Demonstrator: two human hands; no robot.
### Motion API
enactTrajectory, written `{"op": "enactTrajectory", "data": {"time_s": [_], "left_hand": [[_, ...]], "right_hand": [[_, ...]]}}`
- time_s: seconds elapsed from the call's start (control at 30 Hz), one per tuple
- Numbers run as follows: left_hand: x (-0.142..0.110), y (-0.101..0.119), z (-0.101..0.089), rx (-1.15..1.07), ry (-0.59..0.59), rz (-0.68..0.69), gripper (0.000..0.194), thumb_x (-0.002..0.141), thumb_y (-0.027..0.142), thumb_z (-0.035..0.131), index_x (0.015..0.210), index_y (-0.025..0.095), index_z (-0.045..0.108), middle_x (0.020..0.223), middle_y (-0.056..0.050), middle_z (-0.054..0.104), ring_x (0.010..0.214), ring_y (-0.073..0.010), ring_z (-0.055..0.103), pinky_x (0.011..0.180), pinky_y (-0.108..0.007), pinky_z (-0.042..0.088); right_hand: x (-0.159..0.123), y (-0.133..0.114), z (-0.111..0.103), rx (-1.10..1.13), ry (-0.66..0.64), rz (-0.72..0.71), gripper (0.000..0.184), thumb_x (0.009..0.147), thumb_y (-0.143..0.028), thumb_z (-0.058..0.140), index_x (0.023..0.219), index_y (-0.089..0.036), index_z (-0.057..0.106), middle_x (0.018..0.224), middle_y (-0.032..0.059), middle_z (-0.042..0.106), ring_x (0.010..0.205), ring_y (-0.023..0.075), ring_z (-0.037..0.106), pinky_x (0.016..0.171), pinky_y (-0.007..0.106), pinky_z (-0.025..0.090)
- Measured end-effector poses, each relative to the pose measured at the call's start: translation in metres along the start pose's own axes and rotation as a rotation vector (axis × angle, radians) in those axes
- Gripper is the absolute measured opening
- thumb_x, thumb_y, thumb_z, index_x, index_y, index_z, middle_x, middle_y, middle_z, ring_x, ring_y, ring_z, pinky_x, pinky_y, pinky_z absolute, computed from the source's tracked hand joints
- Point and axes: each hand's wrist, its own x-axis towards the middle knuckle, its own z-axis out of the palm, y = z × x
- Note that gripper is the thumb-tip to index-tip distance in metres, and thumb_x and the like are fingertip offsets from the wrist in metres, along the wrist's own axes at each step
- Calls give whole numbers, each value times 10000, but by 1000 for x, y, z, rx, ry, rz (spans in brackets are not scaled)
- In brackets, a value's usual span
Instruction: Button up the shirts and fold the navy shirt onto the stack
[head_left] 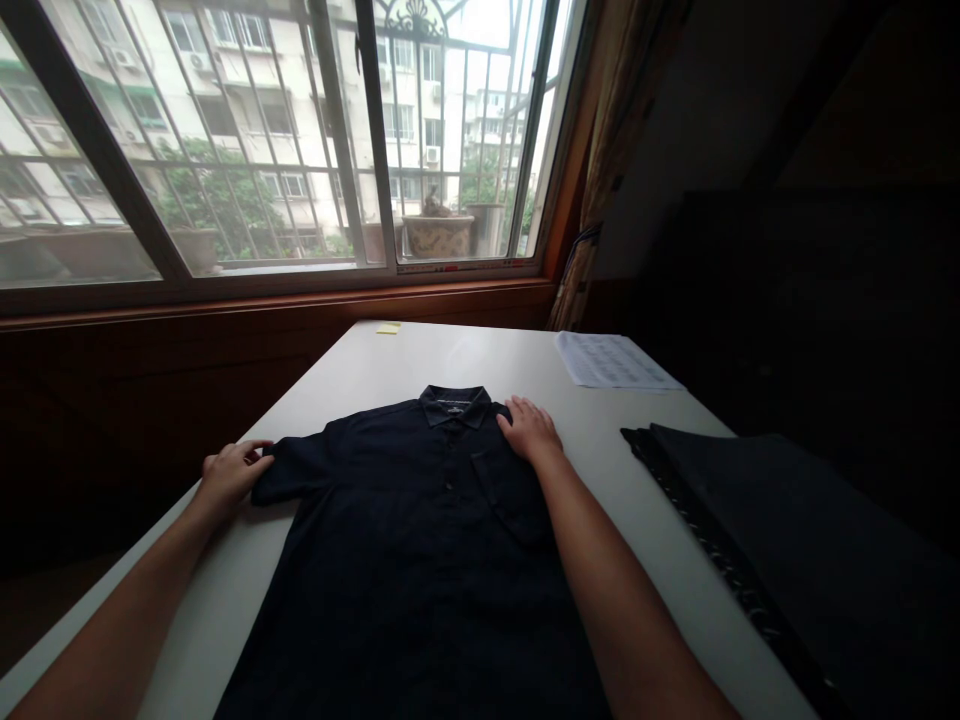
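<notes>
A dark navy short-sleeved shirt [420, 540] lies spread front side up, its collar [454, 405] pointing away from me toward the window. At the end of the left-hand sleeve [296, 468], my left hand [234, 472] has the cuff edge between thumb and fingers. My right hand [531, 428] rests flat on the opposite shoulder beside the collar, fingers stretched out; the sleeve on that side is hidden under my hand and forearm. A chest pocket [506, 490] and a buttoned front placket show. The shirt's lower hem runs out of view.
The shirt lies on a white table [480, 350]. Dark folded cloth [795, 530] is stacked along the right side. Printed sheets [615, 360] lie at the far right, and a yellow sticky note [388, 328] at the far left corner. A barred window [300, 140] stands beyond.
</notes>
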Motion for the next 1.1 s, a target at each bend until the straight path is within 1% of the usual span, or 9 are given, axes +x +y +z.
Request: {"op": "enactTrajectory", "data": {"time_s": [0.1, 0.2, 0.37, 0.5, 0.63, 0.8, 0.93, 1.03, 1.1], "left_hand": [[2, 0, -2, -11, 11, -39, 408, 681, 484, 540, 930, 187, 668, 912, -118, 645, 1076, -380, 570, 1038, -528, 340], [0, 4, -4, -50, 40, -81, 355, 673, 468, 538, 877, 185, 605, 991, -142, 646, 1121, -385, 559, 1013, -512, 384], [-9, 15, -16, -180, 36, -136, 388, 783, 492, 490, 1020, 188, 539, 961, -99, 684, 878, -285, 676, 750, -379, 533], [-13, 37, -33, -280, 65, -93, 481, 804, 515, 536, 1153, 185, 523, 1020, -97, 692, 917, -267, 698, 745, -342, 559], [-23, 78, -54, -260, 119, 53, 490, 822, 476, 571, 1240, 220, 554, 1111, -106, 691, 970, -287, 697, 738, -351, 570], [-42, 127, -67, -139, 115, 312, 520, 888, 441, 500, 1361, 223, 491, 1113, -117, 695, 739, -238, 698, 626, -339, 554], [-65, 156, -52, -103, 45, 604, 442, 949, 412, 451, 1347, 229, 516, 1053, -92, 715, 817, -235, 691, 733, -348, 553], [-94, 175, -30, -84, -89, 790, 436, 979, 350, 456, 1401, 249, 493, 1138, -96, 695, 927, -229, 679, 825, -351, 551], [-116, 182, -18, -17, -169, 905, 483, 967, 350, 513, 1444, 287, 470, 1098, -84, 702, 901, -231, 664, 804, -364, 560]], "right_hand": [[0, 0, 0, 1, 0, 1, 607, 1003, -499, 310, 1521, -190, 375, 1614, 64, 323, 1491, 214, 247, 1215, 416, 153], [0, 0, 0, 4, 2, -1, 607, 1003, -500, 309, 1519, -190, 377, 1614, 61, 322, 1491, 213, 243, 1214, 415, 154], [-1, -1, -2, 10, 2, 1, 602, 1002, -494, 311, 1515, -186, 384, 1611, 67, 328, 1487, 215, 253, 1213, 415, 152], [-2, -1, -4, 14, -3, 2, 601, 1003, -494, 309, 1516, -190, 383, 1613, 69, 324, 1489, 215, 246, 1210, 411, 154], [-2, -1, -5, 16, -10, 5, 598, 1005, -489, 311, 1522, -194, 372, 1612, 70, 325, 1487, 213, 248, 1212, 411, 146], [-2, -2, -5, 17, -4, 3, 589, 1006, -484, 322, 1512, -192, 391, 1609, 75, 331, 1483, 216, 256, 1210, 402, 147], [-3, -2, -5, 20, 5, 1, 586, 1002, -484, 329, 1506, -194, 399, 1609, 71, 333, 1481, 217, 260, 1205, 404, 163], [-3, -2, -6, 21, 12, 1, 583, 1001, -479, 332, 1503, -192, 404, 1605, 69, 341, 1478, 215, 266, 1204, 406, 164], [-4, -2, -6, 20, 15, 2, 582, 1001, -479, 329, 1500, -190, 408, 1601, 71, 350, 1475, 212, 273, 1205, 404, 160]]}}
